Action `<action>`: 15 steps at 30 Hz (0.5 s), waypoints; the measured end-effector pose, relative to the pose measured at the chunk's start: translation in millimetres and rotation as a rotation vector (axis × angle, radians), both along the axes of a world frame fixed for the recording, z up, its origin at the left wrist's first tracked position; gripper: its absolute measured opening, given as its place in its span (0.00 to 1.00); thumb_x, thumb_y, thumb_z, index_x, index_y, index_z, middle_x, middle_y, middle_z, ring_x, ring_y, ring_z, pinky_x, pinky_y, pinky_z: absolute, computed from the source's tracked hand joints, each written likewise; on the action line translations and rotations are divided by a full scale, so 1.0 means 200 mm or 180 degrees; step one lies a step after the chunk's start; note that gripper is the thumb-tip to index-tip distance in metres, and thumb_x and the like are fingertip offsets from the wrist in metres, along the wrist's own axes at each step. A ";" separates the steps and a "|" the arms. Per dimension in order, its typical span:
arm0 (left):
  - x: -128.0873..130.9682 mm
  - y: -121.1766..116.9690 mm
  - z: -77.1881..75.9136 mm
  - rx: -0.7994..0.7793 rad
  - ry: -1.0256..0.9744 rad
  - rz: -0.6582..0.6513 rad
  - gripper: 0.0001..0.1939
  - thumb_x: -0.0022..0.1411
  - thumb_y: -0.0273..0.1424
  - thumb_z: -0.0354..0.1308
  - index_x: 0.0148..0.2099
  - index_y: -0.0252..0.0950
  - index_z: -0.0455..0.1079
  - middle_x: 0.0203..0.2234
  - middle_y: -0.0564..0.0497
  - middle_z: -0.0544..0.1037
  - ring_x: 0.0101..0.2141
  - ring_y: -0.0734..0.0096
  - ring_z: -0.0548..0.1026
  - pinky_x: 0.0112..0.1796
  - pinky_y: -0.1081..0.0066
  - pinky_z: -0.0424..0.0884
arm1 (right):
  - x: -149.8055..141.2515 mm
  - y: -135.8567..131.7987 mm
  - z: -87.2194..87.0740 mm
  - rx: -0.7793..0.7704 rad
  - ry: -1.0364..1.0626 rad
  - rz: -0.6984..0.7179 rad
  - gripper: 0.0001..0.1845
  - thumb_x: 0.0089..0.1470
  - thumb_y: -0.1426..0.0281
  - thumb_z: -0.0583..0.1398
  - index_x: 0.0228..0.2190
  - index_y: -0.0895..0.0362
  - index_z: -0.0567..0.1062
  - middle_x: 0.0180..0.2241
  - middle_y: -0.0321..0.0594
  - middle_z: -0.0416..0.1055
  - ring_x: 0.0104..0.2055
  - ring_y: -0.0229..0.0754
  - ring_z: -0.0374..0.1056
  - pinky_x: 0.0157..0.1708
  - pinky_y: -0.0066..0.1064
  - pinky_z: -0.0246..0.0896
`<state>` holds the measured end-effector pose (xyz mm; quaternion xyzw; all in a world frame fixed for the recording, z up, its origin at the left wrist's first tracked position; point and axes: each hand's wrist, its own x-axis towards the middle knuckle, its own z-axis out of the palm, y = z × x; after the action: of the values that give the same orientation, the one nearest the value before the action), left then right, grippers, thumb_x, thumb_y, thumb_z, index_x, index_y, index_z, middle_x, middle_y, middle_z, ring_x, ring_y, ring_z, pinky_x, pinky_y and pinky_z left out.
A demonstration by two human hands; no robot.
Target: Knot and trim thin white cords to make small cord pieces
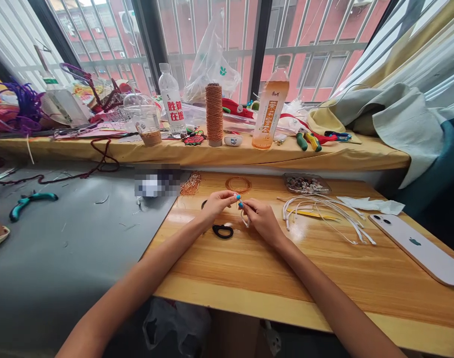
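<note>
My left hand (218,204) and my right hand (260,216) meet over the middle of the wooden table (271,278). Both pinch a thin white cord (244,217) between their fingertips, and a short loop of it hangs below. Black scissors (222,230) lie on the table just under my left hand. A coil of copper-coloured wire (238,184) lies just beyond my hands. A bundle of white cords (324,211) is spread to the right of my right hand.
A white phone (416,247) lies face down at the right edge. A clear tray of beads (306,183) sits behind the cords. The yellow sill (197,151) carries bottles (269,107), a thread spool (214,114) and pliers (308,141). Teal pliers (30,201) lie on the grey surface (63,258).
</note>
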<state>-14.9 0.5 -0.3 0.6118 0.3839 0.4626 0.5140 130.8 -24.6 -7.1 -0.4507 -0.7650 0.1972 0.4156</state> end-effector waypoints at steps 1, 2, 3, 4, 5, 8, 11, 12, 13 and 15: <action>0.00 0.00 0.00 -0.0032 -0.0020 -0.0017 0.11 0.47 0.37 0.57 0.28 0.32 0.70 0.23 0.53 0.72 0.27 0.77 0.66 0.28 0.76 0.60 | 0.00 0.00 0.00 0.0015 -0.0010 0.0001 0.12 0.52 0.71 0.50 0.25 0.58 0.71 0.24 0.39 0.68 0.27 0.37 0.62 0.29 0.26 0.54; 0.01 -0.01 -0.01 -0.0060 -0.0031 -0.0039 0.12 0.46 0.37 0.57 0.27 0.32 0.70 0.23 0.53 0.72 0.26 0.77 0.65 0.28 0.76 0.60 | 0.00 0.00 0.00 0.0037 -0.0016 0.0002 0.12 0.52 0.72 0.50 0.25 0.58 0.71 0.24 0.38 0.68 0.27 0.37 0.62 0.29 0.26 0.54; 0.01 -0.01 -0.01 -0.0085 -0.0036 -0.0066 0.12 0.46 0.38 0.57 0.27 0.32 0.70 0.22 0.54 0.71 0.26 0.77 0.65 0.28 0.76 0.59 | 0.00 -0.01 -0.01 0.0060 -0.0017 0.0003 0.11 0.52 0.72 0.50 0.25 0.59 0.71 0.23 0.38 0.68 0.27 0.37 0.62 0.29 0.26 0.54; 0.01 -0.01 -0.01 -0.0105 -0.0038 -0.0089 0.12 0.46 0.38 0.57 0.26 0.32 0.70 0.22 0.54 0.71 0.26 0.77 0.65 0.28 0.76 0.59 | 0.00 -0.01 -0.01 0.0081 -0.0014 0.0006 0.11 0.52 0.72 0.50 0.25 0.59 0.71 0.23 0.38 0.68 0.27 0.37 0.62 0.28 0.26 0.54; 0.01 -0.02 -0.02 -0.0119 -0.0041 -0.0108 0.13 0.46 0.38 0.57 0.26 0.32 0.70 0.22 0.54 0.72 0.26 0.77 0.65 0.28 0.76 0.58 | 0.00 -0.01 -0.01 0.0097 -0.0007 0.0012 0.11 0.52 0.72 0.50 0.25 0.59 0.71 0.23 0.38 0.68 0.27 0.37 0.62 0.28 0.26 0.54; 0.02 -0.02 -0.02 -0.0145 -0.0071 -0.0161 0.13 0.46 0.39 0.57 0.26 0.32 0.70 0.22 0.54 0.72 0.25 0.77 0.64 0.28 0.76 0.57 | 0.00 -0.02 -0.01 0.0084 -0.0002 0.0022 0.11 0.52 0.72 0.50 0.24 0.59 0.71 0.24 0.38 0.68 0.26 0.36 0.63 0.28 0.25 0.54; 0.02 -0.02 0.00 -0.0163 -0.0063 -0.0095 0.12 0.47 0.38 0.56 0.27 0.32 0.70 0.21 0.55 0.70 0.23 0.79 0.62 0.26 0.77 0.56 | 0.00 -0.01 -0.01 0.0031 -0.0042 -0.0070 0.11 0.53 0.72 0.50 0.25 0.59 0.71 0.25 0.39 0.69 0.28 0.37 0.63 0.29 0.26 0.55; 0.01 -0.01 0.01 -0.0131 -0.0033 -0.0025 0.11 0.47 0.37 0.56 0.27 0.33 0.70 0.21 0.55 0.70 0.22 0.80 0.61 0.26 0.77 0.55 | 0.00 -0.01 -0.01 0.0042 -0.0082 -0.0118 0.11 0.53 0.72 0.50 0.26 0.59 0.71 0.25 0.39 0.69 0.29 0.37 0.64 0.30 0.26 0.55; 0.00 -0.01 0.02 -0.0070 0.0018 0.0050 0.11 0.47 0.37 0.56 0.27 0.33 0.70 0.20 0.56 0.69 0.22 0.80 0.60 0.25 0.77 0.55 | 0.00 -0.01 -0.01 0.0067 -0.0148 -0.0154 0.11 0.53 0.71 0.50 0.26 0.59 0.71 0.26 0.40 0.69 0.30 0.38 0.64 0.31 0.27 0.56; -0.03 0.01 0.05 0.0095 0.0146 0.0168 0.09 0.47 0.35 0.56 0.26 0.33 0.69 0.19 0.56 0.68 0.22 0.80 0.60 0.25 0.77 0.55 | 0.00 -0.01 -0.01 0.0139 -0.0298 -0.0249 0.10 0.53 0.70 0.50 0.30 0.58 0.71 0.28 0.40 0.68 0.30 0.39 0.63 0.32 0.28 0.56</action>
<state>-21.3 2.6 9.8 0.6196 0.4047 0.4675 0.4835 131.0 -26.0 -8.5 -0.4798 -0.7695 0.1429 0.3965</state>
